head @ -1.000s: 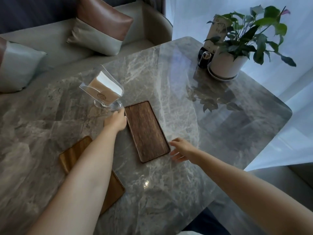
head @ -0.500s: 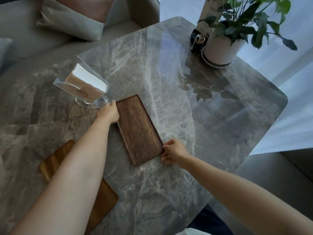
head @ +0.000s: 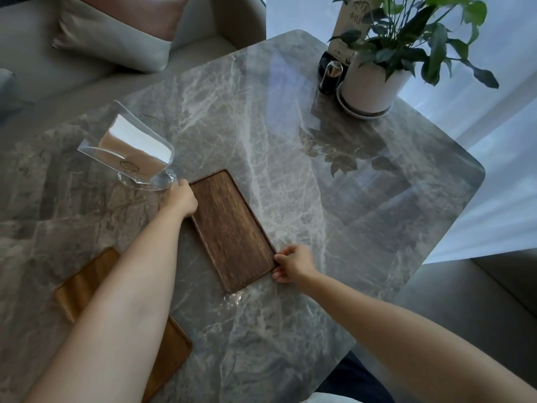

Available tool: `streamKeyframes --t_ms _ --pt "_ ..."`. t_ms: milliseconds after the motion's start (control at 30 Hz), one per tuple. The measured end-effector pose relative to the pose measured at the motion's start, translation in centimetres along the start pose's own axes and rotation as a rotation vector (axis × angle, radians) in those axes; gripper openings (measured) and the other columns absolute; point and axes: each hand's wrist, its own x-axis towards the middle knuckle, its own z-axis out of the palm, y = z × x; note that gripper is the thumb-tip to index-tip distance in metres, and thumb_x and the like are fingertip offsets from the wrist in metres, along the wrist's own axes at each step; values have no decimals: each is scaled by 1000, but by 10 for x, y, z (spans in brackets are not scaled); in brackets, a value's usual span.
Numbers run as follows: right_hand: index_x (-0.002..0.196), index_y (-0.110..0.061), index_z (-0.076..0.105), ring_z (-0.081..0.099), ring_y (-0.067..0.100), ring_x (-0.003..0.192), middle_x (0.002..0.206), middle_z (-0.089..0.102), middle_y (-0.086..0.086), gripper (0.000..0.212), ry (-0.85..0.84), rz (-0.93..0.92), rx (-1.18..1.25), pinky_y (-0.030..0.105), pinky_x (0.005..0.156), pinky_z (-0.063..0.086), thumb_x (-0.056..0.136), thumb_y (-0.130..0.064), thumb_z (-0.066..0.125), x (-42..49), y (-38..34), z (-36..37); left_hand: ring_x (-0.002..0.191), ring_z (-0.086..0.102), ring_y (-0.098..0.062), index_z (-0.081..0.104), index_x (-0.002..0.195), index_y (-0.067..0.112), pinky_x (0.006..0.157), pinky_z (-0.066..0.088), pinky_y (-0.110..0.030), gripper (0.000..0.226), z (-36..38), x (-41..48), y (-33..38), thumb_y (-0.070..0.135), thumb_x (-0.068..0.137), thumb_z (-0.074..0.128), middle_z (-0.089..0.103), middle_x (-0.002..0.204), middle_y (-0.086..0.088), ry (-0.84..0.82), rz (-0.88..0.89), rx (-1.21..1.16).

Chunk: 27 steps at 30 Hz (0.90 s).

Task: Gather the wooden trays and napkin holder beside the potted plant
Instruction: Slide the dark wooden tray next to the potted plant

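Note:
A dark wooden tray (head: 229,228) lies flat in the middle of the marble table (head: 348,213). My left hand (head: 181,197) grips its far left corner, right beside the base of the clear napkin holder (head: 130,149), which stands upright with napkins inside. My right hand (head: 293,264) pinches the tray's near right corner. A lighter wooden tray (head: 87,283) lies at the near left, partly hidden under my left forearm. The potted plant (head: 374,85) in its white pot stands at the far right corner, well away from both trays.
A small dark glass-domed item (head: 331,77) and a card sign (head: 351,18) stand just left of the pot. A sofa with a cushion (head: 122,24) runs behind the table. The table edge drops off to the right near a sheer curtain.
My right hand has moved in and closed on the dark tray's near right corner. My left hand stays at the far left corner. The tray has not visibly shifted.

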Motion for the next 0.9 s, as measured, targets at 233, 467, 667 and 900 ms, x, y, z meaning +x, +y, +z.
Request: streamKeyframes --t_ms 233,467,667,900 --pt "68 -10 45 49 6 24 43 53 7 24 1 -32 -11 17 28 43 90 -2 49 5 -9 -18 123 46 -45 35 128 -1 100 41 -49 39 -9 -11 12 0 90 37 44 135 -29 45 -52 -65" --pt "65 -9 48 48 4 23 32 53 2 25 25 -179 -76 16 28 42 88 -1 52 14 -50 -64 123 46 -45 35 130 -2 98 42 -49 39 -31 -17 45 -1 91 37 46 134 -30 100 -64 -99" --pt "71 -6 55 51 7 29 52 56 13 15 74 -279 -130 18 34 47 87 -4 56 24 -87 -115 120 49 -45 36 131 2 99 46 -49 41 -45 -7 93 0 90 38 48 132 -29 113 -73 -159" --pt "69 -10 55 53 15 41 55 57 12 19 108 -293 -144 21 39 48 88 -6 55 59 -118 -175 122 47 -44 36 131 -1 99 42 -46 40 -53 13 165 -1 91 37 48 132 -31 135 -53 -184"
